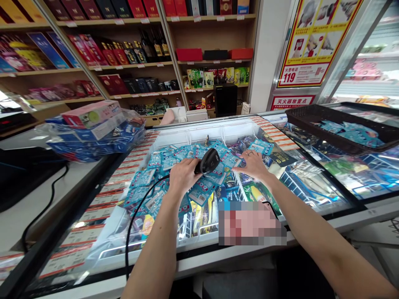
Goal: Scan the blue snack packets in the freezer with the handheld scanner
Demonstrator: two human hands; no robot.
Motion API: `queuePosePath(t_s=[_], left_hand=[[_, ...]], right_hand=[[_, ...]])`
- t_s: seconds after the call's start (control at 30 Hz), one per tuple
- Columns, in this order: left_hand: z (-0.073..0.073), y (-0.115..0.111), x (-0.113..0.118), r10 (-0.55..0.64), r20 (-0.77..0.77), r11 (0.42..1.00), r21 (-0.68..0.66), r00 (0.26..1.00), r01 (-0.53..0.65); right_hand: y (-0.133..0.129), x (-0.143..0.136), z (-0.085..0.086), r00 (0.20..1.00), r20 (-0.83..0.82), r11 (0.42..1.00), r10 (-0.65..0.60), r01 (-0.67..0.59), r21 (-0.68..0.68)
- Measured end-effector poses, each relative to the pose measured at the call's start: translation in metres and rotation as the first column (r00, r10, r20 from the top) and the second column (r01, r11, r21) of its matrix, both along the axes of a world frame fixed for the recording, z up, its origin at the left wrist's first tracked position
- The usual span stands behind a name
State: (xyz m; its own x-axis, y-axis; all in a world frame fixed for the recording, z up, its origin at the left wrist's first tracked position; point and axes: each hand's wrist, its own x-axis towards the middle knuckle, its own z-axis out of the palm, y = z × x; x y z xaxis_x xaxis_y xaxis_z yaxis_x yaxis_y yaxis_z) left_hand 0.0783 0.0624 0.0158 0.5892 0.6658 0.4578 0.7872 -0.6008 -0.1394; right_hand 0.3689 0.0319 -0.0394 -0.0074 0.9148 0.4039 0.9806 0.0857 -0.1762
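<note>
A black handheld barcode scanner [209, 161] is in my left hand [183, 176], fingers wrapped round its handle; a black cable runs from it toward the lower left. Many flat light-blue packets [202, 193] lie spread under and around the scanner on the glass top of the chest freezer [109, 226]. My right hand [254, 165] hovers palm down at the pile's right edge, thumb apart from the fingers, with nothing visible held. Just beyond its fingers lies a single blue packet [262, 146]. Whether the fingertips touch any packet I cannot tell.
A dark brown tray [311, 114] with more blue packets stands at the right. Plastic-wrapped boxes [93, 128] sit at the left. A blurred-out flat item [252, 224] lies at the front edge. Stocked shelves [124, 66] line the back; a person's limb [168, 116] shows behind the freezer.
</note>
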Motion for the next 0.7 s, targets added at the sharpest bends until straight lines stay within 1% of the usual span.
queuePosePath(t_s=[0.13,0.27,0.33,0.43,0.6,0.7], left_hand=[[0.001,-0.002,0.000,-0.014,0.013,1.000,-0.004,1.000,0.014],[0.004,-0.005,0.002,-0.036,0.059,0.999,-0.010,0.998,0.036],[0.005,-0.006,0.004,-0.051,0.082,0.998,-0.016,0.995,0.053],[0.006,-0.007,0.005,-0.071,0.102,0.997,-0.026,0.992,0.074],[0.005,-0.009,0.008,-0.099,0.123,0.994,-0.033,0.987,0.104],[0.006,-0.011,0.010,-0.124,0.134,0.991,-0.038,0.983,0.130]], right_hand=[[0.005,0.003,-0.002,0.985,-0.169,0.999,-0.042,0.042,-0.006],[0.004,0.004,-0.001,0.935,-0.351,0.998,-0.052,0.060,0.012],[0.004,0.004,-0.001,0.913,-0.406,0.998,-0.042,0.054,0.016],[0.004,0.005,-0.004,0.905,-0.425,0.998,-0.019,0.043,0.047],[0.006,0.005,-0.008,0.919,-0.392,0.992,0.036,0.014,0.125],[0.006,0.004,-0.008,0.925,-0.378,0.988,0.044,0.015,0.152]])
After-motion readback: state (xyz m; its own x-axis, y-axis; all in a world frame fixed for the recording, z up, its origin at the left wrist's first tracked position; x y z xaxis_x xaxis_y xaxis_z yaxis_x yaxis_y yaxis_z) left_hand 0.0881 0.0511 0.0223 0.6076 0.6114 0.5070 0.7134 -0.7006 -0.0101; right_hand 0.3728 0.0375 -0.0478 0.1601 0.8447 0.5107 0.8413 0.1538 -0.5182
